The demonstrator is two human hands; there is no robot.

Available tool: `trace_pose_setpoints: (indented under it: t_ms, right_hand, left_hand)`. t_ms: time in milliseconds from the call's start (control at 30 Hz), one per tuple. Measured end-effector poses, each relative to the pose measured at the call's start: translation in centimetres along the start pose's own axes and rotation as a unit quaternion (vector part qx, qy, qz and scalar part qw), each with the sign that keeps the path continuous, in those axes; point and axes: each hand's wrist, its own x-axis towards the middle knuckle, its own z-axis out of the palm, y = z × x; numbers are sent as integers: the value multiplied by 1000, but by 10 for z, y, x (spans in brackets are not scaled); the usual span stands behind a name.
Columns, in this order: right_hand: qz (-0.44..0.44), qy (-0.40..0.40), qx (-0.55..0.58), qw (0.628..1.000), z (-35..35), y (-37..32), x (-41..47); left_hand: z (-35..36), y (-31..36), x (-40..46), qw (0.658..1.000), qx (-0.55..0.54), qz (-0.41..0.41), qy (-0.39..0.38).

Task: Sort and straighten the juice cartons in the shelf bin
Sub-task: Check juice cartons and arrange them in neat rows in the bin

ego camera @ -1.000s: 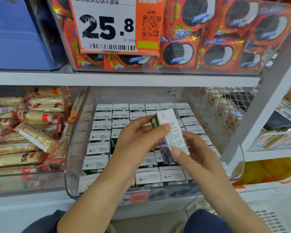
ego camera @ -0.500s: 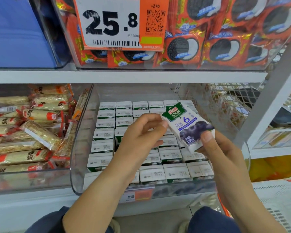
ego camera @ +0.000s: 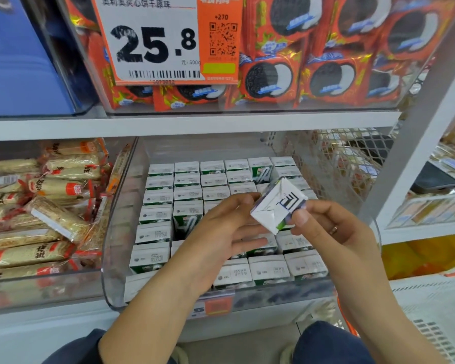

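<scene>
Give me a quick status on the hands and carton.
Right hand pinches the loose carton, left hand open beside it. Carton above the bin, tilted. Nothing blocking.

White metal shelving (ego camera: 195,122) fills the view under even, bright shop light. The upper shelf holds red biscuit packs (ego camera: 326,77) behind a large price tag (ego camera: 166,40). A white upright (ego camera: 415,143) stands at right, with wire mesh (ego camera: 342,158) beside it and a pale floor (ego camera: 234,348) below.

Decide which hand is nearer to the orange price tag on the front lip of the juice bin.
Left. The left hand is over the cartons just above the orange price tag, its forearm crossing beside it. The right hand is higher and further right, pinching a carton.
</scene>
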Motion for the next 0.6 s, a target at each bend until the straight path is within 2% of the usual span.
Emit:
trace_pose_setpoints:
  t_ms: [100,200,300,400,467,500,533,600]
  right_hand:
    - [11,-8,9,1000,-3,0,2]
    - [33,-31,14,999,-5,-1,4]
    - [51,-60,-32,996,-4,1,3]
    - [9,-80,-100,992,0,6,3]
    - [-42,-36,-143,988,1,10,3]
    - [-93,-1,-200,975,0,12,3]
    - [-164,34,-278,946,-2,14,5]
    - [-298,75,-422,853,-6,18,8]
  left_hand:
    - [-2,0,1,1000,-17,18,4]
    - [-3,4,1,995,-61,61,44]
    - [-5,4,2,989,-21,114,91]
    - [-1,3,0,981,33,158,103]
    - [0,3,-2,981,36,167,93]
    - [0,4,-2,984,20,154,85]
    - [0,5,-3,989,-14,126,75]
    - [-1,9,-2,994,-82,48,56]
